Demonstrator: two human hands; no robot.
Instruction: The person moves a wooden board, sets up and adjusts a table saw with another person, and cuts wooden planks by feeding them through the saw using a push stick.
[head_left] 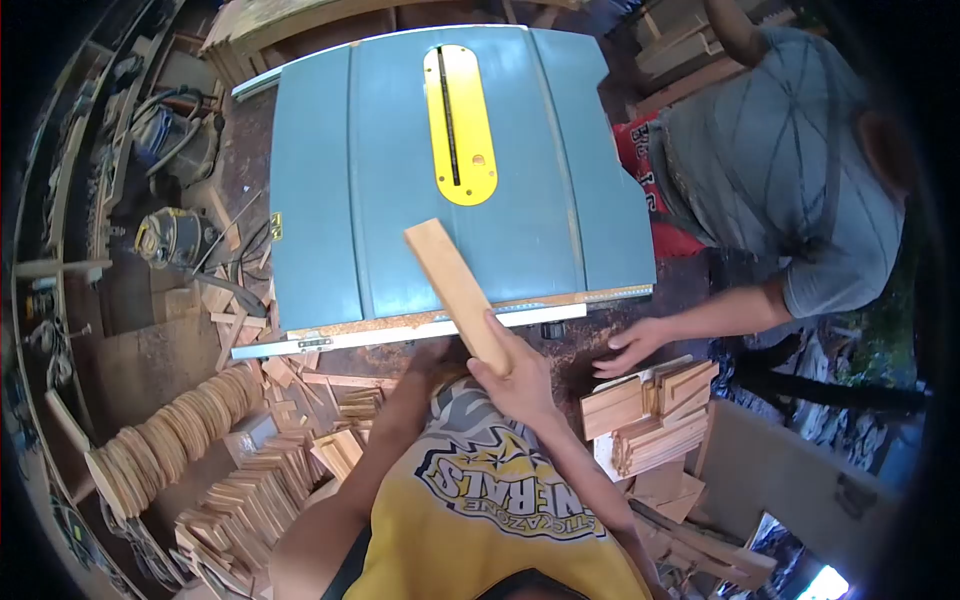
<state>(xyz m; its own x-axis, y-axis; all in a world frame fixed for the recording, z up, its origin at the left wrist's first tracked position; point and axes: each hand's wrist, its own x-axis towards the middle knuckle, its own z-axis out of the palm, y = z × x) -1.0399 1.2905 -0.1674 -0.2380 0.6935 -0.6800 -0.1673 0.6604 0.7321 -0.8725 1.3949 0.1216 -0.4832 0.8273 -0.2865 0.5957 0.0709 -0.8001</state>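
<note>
A flat wooden board [450,285] lies slanted over the front edge of the blue saw table [310,180], its far end over the tabletop. My right hand [515,375] grips the near end, thumb on one side and fingers on the other. Below the front rail, my left hand [432,355] is in shadow close to my waist, its fingers too dark to make out. The yellow insert plate [478,130] with its long dark slot lies beyond the board; no blade shows above it.
A co-worker [780,170] leans in at the right, one hand [640,345] near a stack of wood pieces [660,420]. Round wooden discs [180,430] and stacked pieces [250,500] stand at lower left. A shop vacuum [175,238] and offcuts lie left of the table.
</note>
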